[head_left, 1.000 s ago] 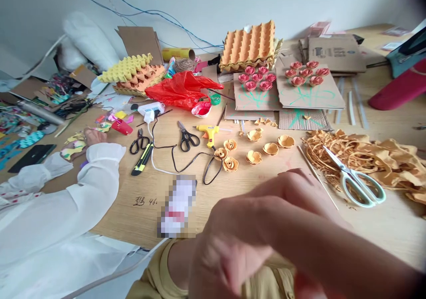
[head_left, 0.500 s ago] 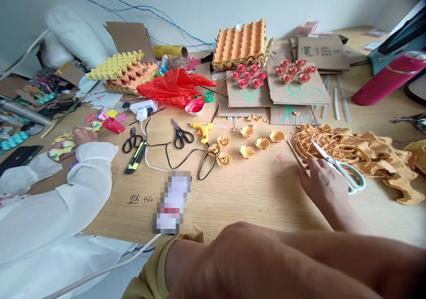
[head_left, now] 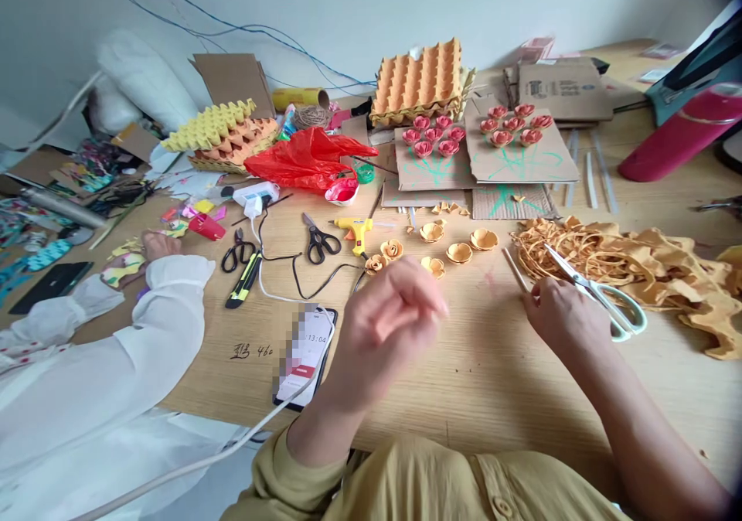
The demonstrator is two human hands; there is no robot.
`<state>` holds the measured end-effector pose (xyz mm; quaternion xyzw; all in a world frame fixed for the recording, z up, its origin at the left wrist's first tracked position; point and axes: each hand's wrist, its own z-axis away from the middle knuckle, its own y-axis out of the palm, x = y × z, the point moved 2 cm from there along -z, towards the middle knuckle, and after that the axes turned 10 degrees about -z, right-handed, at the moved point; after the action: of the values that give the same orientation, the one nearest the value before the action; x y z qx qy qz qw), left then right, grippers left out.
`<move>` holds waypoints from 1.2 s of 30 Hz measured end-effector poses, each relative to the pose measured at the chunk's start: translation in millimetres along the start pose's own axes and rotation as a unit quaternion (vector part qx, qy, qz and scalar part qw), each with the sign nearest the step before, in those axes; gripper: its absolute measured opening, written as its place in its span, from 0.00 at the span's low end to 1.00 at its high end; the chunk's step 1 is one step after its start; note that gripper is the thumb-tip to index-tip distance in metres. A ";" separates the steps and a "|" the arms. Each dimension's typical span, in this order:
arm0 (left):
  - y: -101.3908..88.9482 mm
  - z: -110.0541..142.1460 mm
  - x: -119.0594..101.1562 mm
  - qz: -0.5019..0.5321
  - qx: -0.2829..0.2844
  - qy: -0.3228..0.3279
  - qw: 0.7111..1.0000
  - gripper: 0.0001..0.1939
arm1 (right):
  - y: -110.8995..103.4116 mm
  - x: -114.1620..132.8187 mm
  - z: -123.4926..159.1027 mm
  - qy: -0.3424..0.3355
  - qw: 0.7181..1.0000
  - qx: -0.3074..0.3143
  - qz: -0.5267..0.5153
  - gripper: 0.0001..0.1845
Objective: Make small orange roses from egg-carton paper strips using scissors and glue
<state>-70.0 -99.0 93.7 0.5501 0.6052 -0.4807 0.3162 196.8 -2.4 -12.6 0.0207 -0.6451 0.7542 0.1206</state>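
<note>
My right hand [head_left: 568,312] rests on the table at the right, its fingers closed on a thin wooden stick [head_left: 515,267]. Touching or just beside that hand lie scissors with pale handles [head_left: 623,312], their blades over a heap of orange egg-carton strips [head_left: 580,250]. Slightly blurred, my left hand [head_left: 394,328] hovers over the middle of the table, fingers loosely curled, a gap before the thumb, nothing visible in it. Behind it are several orange cardboard flowers: open cups [head_left: 459,253] and rolled roses [head_left: 393,250], one partly hidden by my fingers.
A yellow glue gun [head_left: 360,233], black scissors [head_left: 320,240], a utility knife [head_left: 243,280] and a phone [head_left: 307,359] lie left of centre. Red flowers stand on cardboard [head_left: 522,161] at the back. A co-worker's white sleeve [head_left: 168,312] reaches in from the left.
My left arm, which crossed the foreground towards the right, has swung back, and its hand now hovers mid-table. My right hand keeps hold of the stick in nearly the same place.
</note>
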 end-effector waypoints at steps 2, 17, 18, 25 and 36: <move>-3.9 -41.3 26.8 -0.087 -0.025 -0.040 0.995 0.04 | -1.8 2.6 -3.1 0.010 1.000 0.022 0.001 0.20; 11.6 -67.3 113.5 -0.443 0.037 -0.033 0.895 0.11 | -2.1 -19.8 21.3 -0.048 0.994 -0.019 -0.094 0.09; 12.8 -69.0 115.6 -0.468 0.047 -0.023 0.882 0.12 | 1.1 -20.5 22.9 -0.058 0.992 -0.023 -0.106 0.09; 15.1 -79.1 115.2 -0.615 0.148 0.057 0.772 0.10 | 10.4 -20.0 27.2 -0.116 0.979 -0.045 -0.163 0.07; 14.8 -81.8 120.2 -0.639 0.193 0.129 0.734 0.10 | 16.1 -15.8 26.3 -0.184 0.955 -0.071 -0.221 0.08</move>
<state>-67.1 19.6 8.4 0.1399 0.7435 -0.6003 -0.2593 205.5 -32.9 -26.7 0.2925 -0.6875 0.6440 0.1642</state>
